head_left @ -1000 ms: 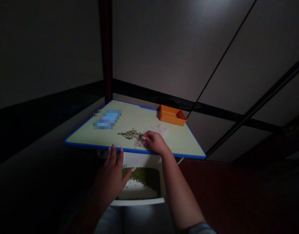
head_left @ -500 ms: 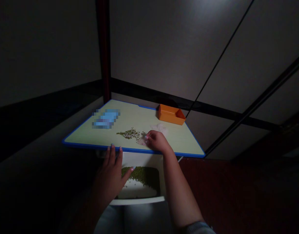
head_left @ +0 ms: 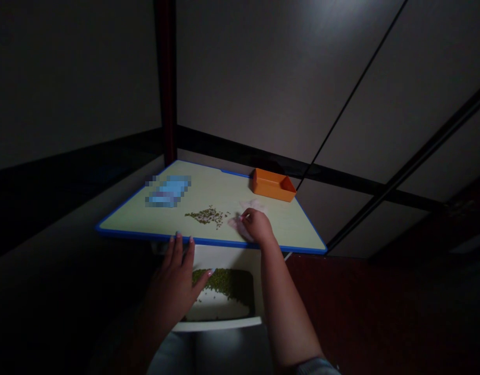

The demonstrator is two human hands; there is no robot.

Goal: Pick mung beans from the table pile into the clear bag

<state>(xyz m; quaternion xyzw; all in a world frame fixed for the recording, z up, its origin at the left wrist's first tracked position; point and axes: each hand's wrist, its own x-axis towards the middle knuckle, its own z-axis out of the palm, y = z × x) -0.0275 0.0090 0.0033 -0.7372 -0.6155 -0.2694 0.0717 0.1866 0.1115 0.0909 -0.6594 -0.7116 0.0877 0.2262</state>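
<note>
My left hand (head_left: 175, 278) is spread open, its fingertips at the blue front edge of the pale board (head_left: 146, 221). Its thumb reaches over a white drawer-like bin (head_left: 227, 255) that holds a layer of small green beans (head_left: 228, 281). My right hand (head_left: 256, 225) is closed in a pinch just above the board; what lies between the fingertips is too small to make out. Left of it lies a scattered heap of green beans mixed with pale bits (head_left: 206, 215). A whitish patch of fine stuff (head_left: 254, 204) spreads behind and around my right hand, partly hidden by it.
An orange open box (head_left: 274, 186) stands at the board's back right corner. A blurred-out light blue item (head_left: 169, 190) lies at the left. Dark walls (head_left: 240, 104) close in behind the board and at the left.
My right hand has moved a little to the right, away from the bean heap, its fingers still pinched. My left hand stays spread at the board's edge.
</note>
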